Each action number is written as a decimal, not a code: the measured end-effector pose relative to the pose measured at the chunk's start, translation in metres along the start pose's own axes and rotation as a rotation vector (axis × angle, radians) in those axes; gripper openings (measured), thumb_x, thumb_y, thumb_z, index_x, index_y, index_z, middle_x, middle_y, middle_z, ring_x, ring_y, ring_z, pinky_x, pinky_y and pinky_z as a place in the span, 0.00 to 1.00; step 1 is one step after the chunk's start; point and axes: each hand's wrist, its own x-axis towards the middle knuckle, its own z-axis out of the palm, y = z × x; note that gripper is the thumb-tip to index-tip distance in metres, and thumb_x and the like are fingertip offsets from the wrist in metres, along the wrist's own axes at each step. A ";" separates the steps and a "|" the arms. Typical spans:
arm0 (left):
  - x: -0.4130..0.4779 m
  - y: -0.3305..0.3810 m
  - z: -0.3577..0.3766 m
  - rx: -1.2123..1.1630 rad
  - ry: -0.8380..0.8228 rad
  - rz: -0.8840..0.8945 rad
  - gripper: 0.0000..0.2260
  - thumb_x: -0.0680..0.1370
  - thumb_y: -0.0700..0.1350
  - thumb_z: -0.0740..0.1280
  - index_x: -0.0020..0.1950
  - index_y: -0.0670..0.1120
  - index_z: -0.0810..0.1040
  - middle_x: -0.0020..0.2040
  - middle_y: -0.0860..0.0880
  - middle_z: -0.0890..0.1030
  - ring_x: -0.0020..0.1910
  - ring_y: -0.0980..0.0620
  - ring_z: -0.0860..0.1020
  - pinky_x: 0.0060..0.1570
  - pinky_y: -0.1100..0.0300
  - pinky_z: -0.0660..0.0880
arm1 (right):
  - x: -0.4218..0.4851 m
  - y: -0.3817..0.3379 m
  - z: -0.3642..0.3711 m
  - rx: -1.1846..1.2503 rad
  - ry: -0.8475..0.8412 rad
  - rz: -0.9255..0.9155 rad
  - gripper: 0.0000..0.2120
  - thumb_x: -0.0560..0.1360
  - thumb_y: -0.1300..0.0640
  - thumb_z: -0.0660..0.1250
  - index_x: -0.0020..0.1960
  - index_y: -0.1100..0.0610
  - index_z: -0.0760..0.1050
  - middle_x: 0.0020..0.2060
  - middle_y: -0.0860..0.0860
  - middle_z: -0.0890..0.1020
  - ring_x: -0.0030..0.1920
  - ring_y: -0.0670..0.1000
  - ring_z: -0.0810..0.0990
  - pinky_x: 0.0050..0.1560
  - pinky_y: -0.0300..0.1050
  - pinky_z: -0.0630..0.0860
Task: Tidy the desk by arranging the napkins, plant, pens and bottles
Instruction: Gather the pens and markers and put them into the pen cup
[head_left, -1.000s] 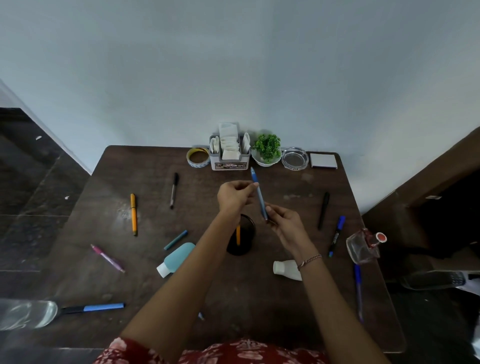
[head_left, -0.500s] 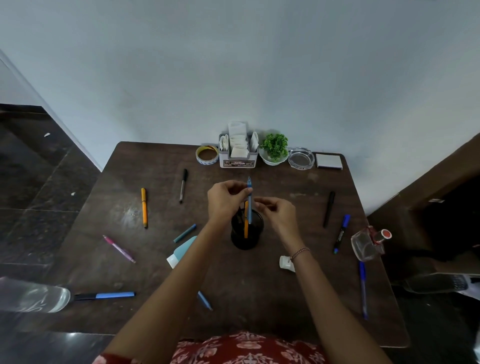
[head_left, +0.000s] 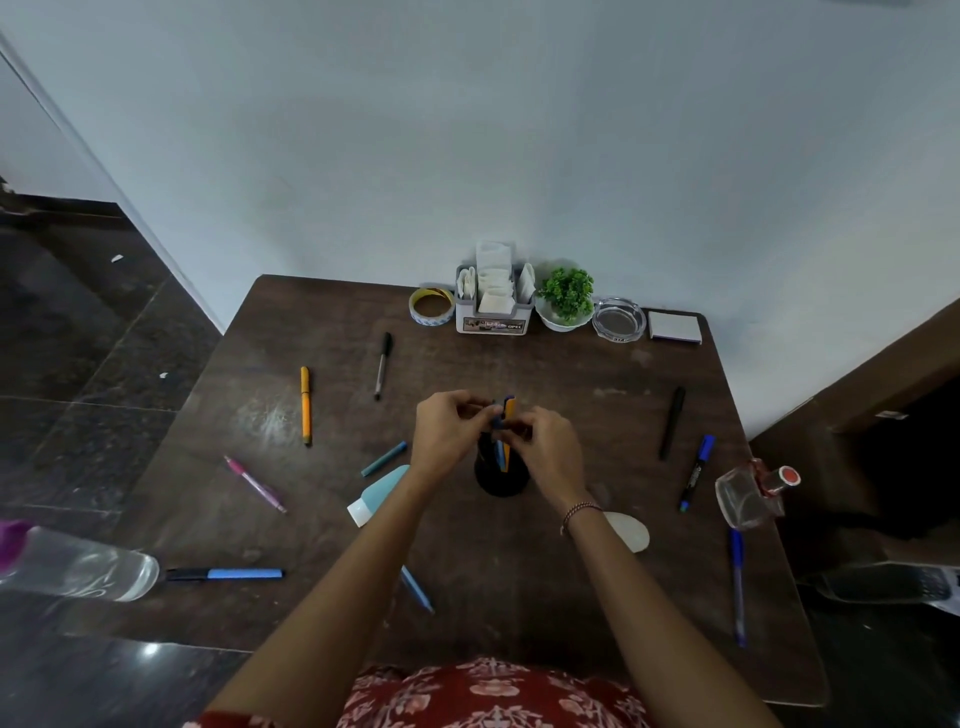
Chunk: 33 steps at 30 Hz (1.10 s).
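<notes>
Both the left hand (head_left: 451, 437) and the right hand (head_left: 551, 453) pinch a thin blue pen (head_left: 500, 453) standing in a round black cup (head_left: 502, 484).

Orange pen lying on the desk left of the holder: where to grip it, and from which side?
Pinch the orange pen mid-barrel from straight above, fingers across its width. It lies flat on the desk, pointing away from the person, with nothing touching it. The left hand is the nearer one.
</notes>
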 end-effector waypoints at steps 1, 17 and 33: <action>-0.001 -0.002 -0.001 0.003 -0.002 -0.006 0.08 0.73 0.45 0.73 0.48 0.43 0.83 0.41 0.48 0.85 0.39 0.58 0.83 0.45 0.60 0.81 | 0.000 0.001 0.002 -0.055 -0.008 0.003 0.12 0.71 0.47 0.70 0.50 0.52 0.83 0.43 0.49 0.79 0.47 0.49 0.75 0.38 0.42 0.66; -0.007 -0.023 0.007 0.183 0.005 -0.014 0.06 0.72 0.42 0.73 0.49 0.45 0.82 0.43 0.51 0.83 0.41 0.58 0.79 0.45 0.64 0.77 | -0.002 0.003 0.019 -0.393 -0.094 -0.029 0.13 0.74 0.46 0.66 0.56 0.48 0.80 0.51 0.49 0.78 0.54 0.52 0.71 0.48 0.45 0.67; -0.014 -0.037 -0.006 0.132 0.085 -0.042 0.07 0.73 0.43 0.72 0.50 0.44 0.81 0.42 0.52 0.82 0.41 0.59 0.80 0.45 0.63 0.78 | -0.004 0.007 0.021 -0.256 -0.054 -0.033 0.06 0.75 0.52 0.66 0.51 0.50 0.80 0.51 0.47 0.77 0.56 0.51 0.71 0.51 0.46 0.67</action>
